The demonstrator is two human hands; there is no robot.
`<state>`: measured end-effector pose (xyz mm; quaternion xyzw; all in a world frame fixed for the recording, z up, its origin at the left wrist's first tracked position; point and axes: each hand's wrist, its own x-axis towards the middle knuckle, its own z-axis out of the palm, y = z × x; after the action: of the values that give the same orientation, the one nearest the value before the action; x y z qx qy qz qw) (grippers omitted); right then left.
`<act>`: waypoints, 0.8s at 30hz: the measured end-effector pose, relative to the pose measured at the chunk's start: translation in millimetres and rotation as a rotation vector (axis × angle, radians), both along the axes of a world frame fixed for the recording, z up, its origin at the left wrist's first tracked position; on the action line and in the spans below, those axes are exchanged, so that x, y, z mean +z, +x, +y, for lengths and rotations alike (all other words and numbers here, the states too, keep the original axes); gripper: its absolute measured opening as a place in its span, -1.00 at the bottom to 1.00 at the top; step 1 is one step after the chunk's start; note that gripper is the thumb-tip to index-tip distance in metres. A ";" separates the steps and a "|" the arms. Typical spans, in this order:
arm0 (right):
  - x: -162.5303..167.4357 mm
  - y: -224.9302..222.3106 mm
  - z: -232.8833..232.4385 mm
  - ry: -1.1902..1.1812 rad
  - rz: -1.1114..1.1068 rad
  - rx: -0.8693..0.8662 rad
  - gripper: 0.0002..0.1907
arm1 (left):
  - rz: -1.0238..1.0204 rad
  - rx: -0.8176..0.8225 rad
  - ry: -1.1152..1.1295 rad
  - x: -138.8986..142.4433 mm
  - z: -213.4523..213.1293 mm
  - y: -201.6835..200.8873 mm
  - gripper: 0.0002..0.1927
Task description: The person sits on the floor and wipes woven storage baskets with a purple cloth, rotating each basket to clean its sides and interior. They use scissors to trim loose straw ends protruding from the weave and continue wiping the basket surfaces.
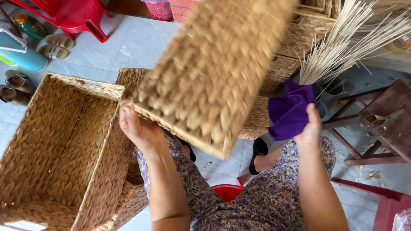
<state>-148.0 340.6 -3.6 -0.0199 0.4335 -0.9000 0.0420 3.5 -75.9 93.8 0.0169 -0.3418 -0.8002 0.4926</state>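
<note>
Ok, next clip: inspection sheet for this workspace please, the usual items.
Surface: pale tiled floor, bits of straw.
Job's things: tilted woven basket; purple cloth.
Clutter: open woven basket, reed bundle, scissors on brown stool, sandals, red chair.
Hands: left hand grips the tilted basket's edge; right hand holds the cloth.
Cables: nothing seen.
Surroundings: more baskets behind.

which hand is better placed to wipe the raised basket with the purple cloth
Right. The right hand already grips the purple cloth, just beside the raised woven basket. The left hand is busy holding that basket up by its lower edge, so it is not free.
</note>
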 end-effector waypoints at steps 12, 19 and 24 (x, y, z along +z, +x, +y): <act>31.4 81.5 116.5 0.319 0.169 -0.275 -0.37 | -0.152 -0.361 -0.178 -72.4 -0.5 -33.4 -0.60; 10.2 135.5 156.1 0.594 -0.094 -0.173 -0.54 | -0.371 -0.407 -0.070 -96.8 -24.7 -66.7 -0.59; 17.1 145.8 168.9 0.673 -0.090 -0.252 -0.59 | -0.424 -0.451 -0.344 -88.3 -7.7 -47.2 -0.59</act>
<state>-2.2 509.5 13.5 0.0883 0.7023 -0.7049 -0.0462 -43.6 -83.6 5.5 0.0235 -0.5615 -0.7982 0.2170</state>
